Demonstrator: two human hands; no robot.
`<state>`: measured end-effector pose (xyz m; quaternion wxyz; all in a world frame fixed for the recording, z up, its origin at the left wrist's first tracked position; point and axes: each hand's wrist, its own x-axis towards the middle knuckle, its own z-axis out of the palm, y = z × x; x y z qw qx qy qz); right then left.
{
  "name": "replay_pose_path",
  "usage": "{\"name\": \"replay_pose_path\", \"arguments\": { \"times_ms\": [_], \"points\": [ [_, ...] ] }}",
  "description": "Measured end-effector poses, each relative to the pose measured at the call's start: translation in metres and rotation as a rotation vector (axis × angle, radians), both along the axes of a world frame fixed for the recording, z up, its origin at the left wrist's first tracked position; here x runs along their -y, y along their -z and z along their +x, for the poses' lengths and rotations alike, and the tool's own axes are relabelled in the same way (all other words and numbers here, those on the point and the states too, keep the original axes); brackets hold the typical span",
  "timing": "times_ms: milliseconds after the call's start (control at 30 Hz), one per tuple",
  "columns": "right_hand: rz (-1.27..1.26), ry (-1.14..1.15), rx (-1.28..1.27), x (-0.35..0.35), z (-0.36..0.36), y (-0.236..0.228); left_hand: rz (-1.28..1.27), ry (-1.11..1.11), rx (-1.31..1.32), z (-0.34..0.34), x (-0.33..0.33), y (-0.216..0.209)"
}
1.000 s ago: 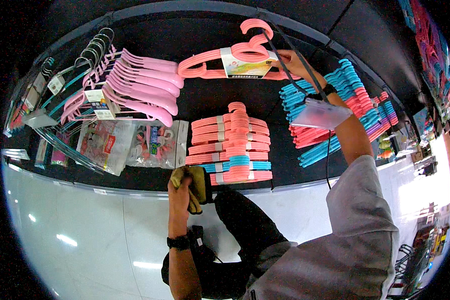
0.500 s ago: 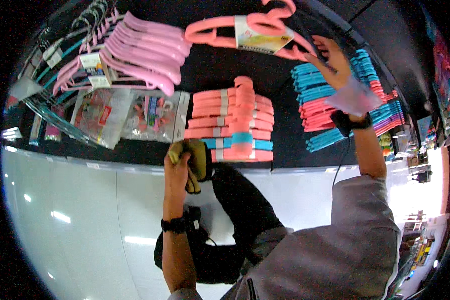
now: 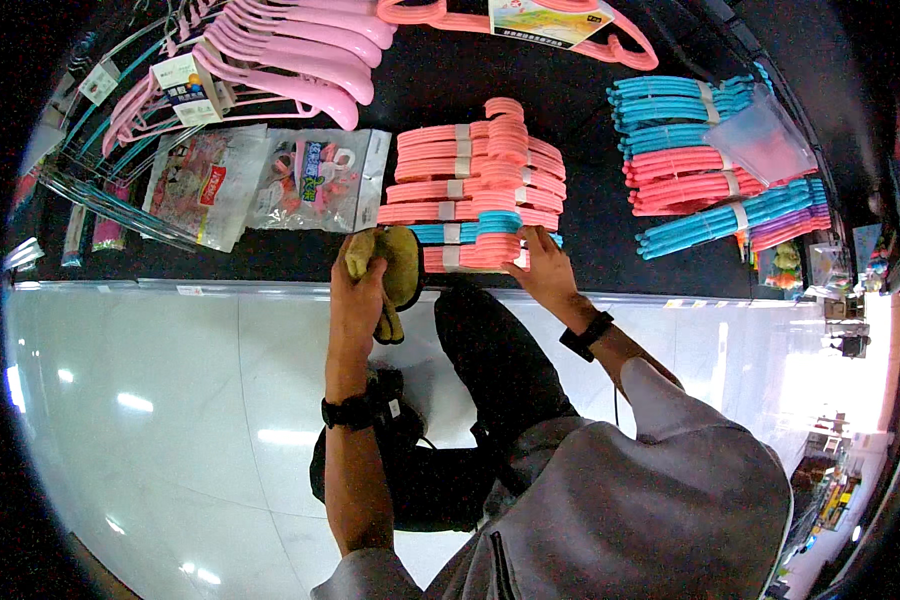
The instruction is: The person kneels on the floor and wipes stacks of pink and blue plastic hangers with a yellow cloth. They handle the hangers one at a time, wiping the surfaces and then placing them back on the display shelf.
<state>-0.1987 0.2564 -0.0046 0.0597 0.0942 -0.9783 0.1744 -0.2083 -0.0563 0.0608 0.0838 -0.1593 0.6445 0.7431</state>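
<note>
In front of me on the black shelf lies a stack of coral hanger bundles [image 3: 470, 165] with white bands and one blue layer near the bottom. My right hand [image 3: 550, 272] has its thumb and fingers closed on the right end of the lowest coral bundle, beside the blue hangers. To the left of the stack, my left hand [image 3: 358, 300] is closed around an olive-yellow work glove [image 3: 402, 268] with a black edge, held at the shelf's front edge. A larger coral hanger [image 3: 625, 45] with a printed card lies behind the stack.
Pink hangers [image 3: 290, 55] stand at the far left, with two plastic packets [image 3: 315, 185] in front of them. Blue and coral hanger bundles [image 3: 685, 150] lie to the right, under a clear plastic piece [image 3: 763, 140]. The pale floor [image 3: 160, 370] runs below the shelf edge.
My right hand has come down from the coral hanger at the back to the low right end of the stack. My left hand keeps hold of the glove.
</note>
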Motion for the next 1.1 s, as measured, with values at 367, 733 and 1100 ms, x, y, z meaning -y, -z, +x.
{"name": "replay_pose_path", "arguments": {
  "times_ms": [367, 733, 1100],
  "points": [
    [-0.086, -0.023, 0.115, -0.007, 0.002, 0.035, -0.091, 0.065, -0.075, -0.004, 0.006, 0.006],
    [-0.296, -0.119, 0.176, 0.001, 0.021, -0.159, 0.033, -0.096, -0.106, -0.016, 0.052, 0.019],
    [-0.787, -0.106, 0.126, -0.02, 0.005, -0.293, 0.126, -0.349, -0.088, -0.03, 0.101, 0.019]
  ]
}}
